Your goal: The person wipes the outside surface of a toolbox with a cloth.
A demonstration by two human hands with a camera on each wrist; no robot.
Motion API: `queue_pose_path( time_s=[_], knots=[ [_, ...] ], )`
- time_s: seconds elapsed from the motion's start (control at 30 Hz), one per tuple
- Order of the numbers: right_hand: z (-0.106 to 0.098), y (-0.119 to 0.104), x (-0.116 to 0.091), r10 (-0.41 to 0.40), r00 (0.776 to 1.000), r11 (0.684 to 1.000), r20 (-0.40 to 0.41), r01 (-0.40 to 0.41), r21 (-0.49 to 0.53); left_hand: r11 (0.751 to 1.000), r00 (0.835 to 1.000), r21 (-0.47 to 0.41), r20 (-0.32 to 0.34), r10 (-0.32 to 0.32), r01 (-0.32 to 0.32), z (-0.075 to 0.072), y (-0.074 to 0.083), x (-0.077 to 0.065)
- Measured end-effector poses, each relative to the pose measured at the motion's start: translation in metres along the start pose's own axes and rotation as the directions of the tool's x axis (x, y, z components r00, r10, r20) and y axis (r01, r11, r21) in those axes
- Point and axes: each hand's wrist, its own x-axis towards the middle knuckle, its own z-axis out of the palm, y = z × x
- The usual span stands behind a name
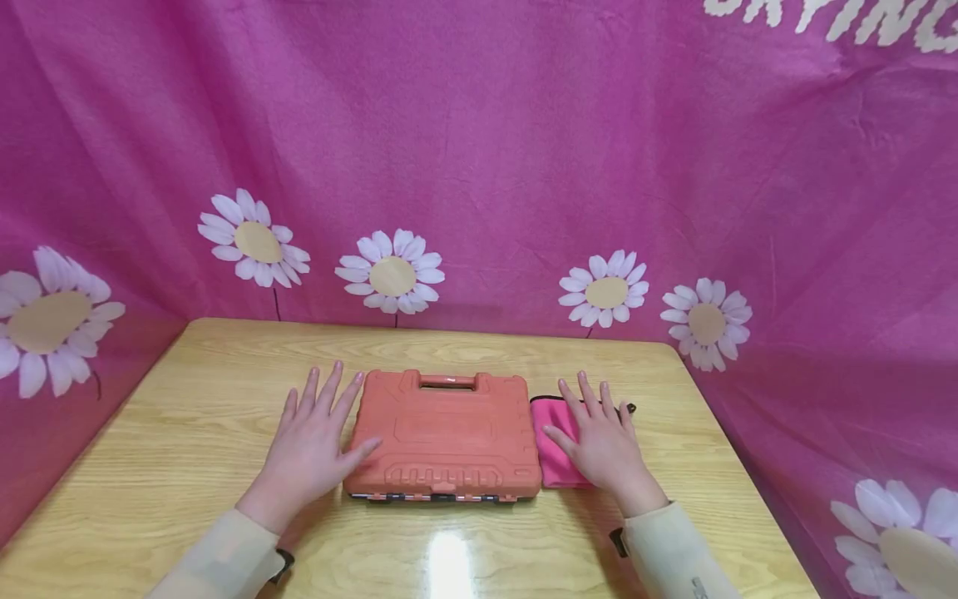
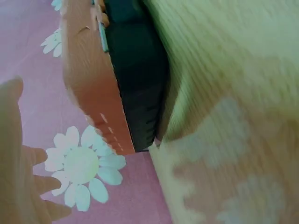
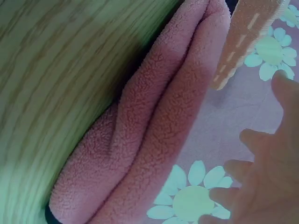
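Note:
A closed orange plastic carrying case (image 1: 449, 428) lies flat on the table, its handle toward the back and its latches toward the front. The left wrist view shows the case's black lower half (image 2: 140, 74) under the orange lid. My left hand (image 1: 310, 449), fingers spread, hovers at the case's left side, with the thumb overlapping the lid in the head view. Right of the case lies a folded pink fleece cloth (image 1: 555, 449) with a black edge, seen close up in the right wrist view. Above it my right hand (image 1: 604, 445) is held with spread fingers, partly hiding the cloth.
The wooden table (image 1: 150, 433) has a rounded back edge. A magenta curtain (image 1: 494, 166) printed with white daisies hangs behind it and along both sides. A dark strap (image 1: 281, 566) shows at the left sleeve, another (image 1: 618, 542) at the right.

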Motion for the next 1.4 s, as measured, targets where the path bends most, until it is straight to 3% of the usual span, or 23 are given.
queue_pose_path(
  time_s=[0.1, 0.17, 0.37, 0.53, 0.67, 0.8, 0.9, 1.03, 1.17, 1.33, 1.4],
  knots=[
    [0.0, 0.001, -0.001, -0.015, 0.999, 1.0, -0.035, 0.015, 0.0, 0.992, 0.998, -0.126, -0.046, -0.039, 0.033, -0.001, 0.002, 0.0],
    [0.0, 0.002, -0.002, -0.027, 0.997, 1.0, -0.07, 0.028, 0.003, 0.972, 0.993, -0.224, -0.07, -0.091, 0.074, -0.002, 0.003, -0.001],
    [0.002, -0.001, -0.002, -0.034, 0.99, 0.997, -0.136, 0.042, 0.061, 0.876, 0.963, -0.424, -0.031, -0.268, 0.23, 0.001, 0.001, -0.006],
    [0.006, -0.006, 0.0, -0.044, 0.992, 0.995, -0.121, 0.054, 0.086, 0.8, 0.942, -0.522, 0.017, -0.336, 0.295, 0.009, -0.004, -0.007],
    [0.013, -0.008, -0.002, -0.108, 0.989, 0.989, -0.099, 0.117, 0.089, 0.731, 0.919, -0.587, 0.056, -0.391, 0.347, 0.016, -0.006, -0.006],
    [0.018, -0.008, -0.009, -0.152, 0.987, 0.985, -0.045, 0.155, 0.074, 0.661, 0.901, -0.648, 0.093, -0.425, 0.379, 0.021, -0.004, -0.002],
    [0.02, -0.007, -0.013, -0.153, 0.988, 0.986, 0.006, 0.153, 0.071, 0.595, 0.885, -0.698, 0.123, -0.448, 0.398, 0.025, -0.002, 0.003],
    [0.024, -0.004, -0.017, -0.161, 0.985, 0.985, 0.055, 0.157, 0.075, 0.466, 0.851, -0.767, 0.193, -0.488, 0.441, 0.034, 0.0, 0.009],
    [0.025, -0.001, -0.018, -0.194, 0.975, 0.979, 0.111, 0.186, 0.083, 0.36, 0.827, -0.803, 0.268, -0.494, 0.475, 0.041, 0.0, 0.014],
    [0.028, 0.001, -0.019, -0.213, 0.966, 0.975, 0.145, 0.2, 0.096, 0.315, 0.833, -0.814, 0.327, -0.447, 0.489, 0.047, 0.003, 0.017],
    [0.029, 0.001, -0.019, -0.22, 0.965, 0.974, 0.143, 0.208, 0.092, 0.31, 0.842, -0.822, 0.329, -0.429, 0.479, 0.049, 0.004, 0.017]
  ],
)
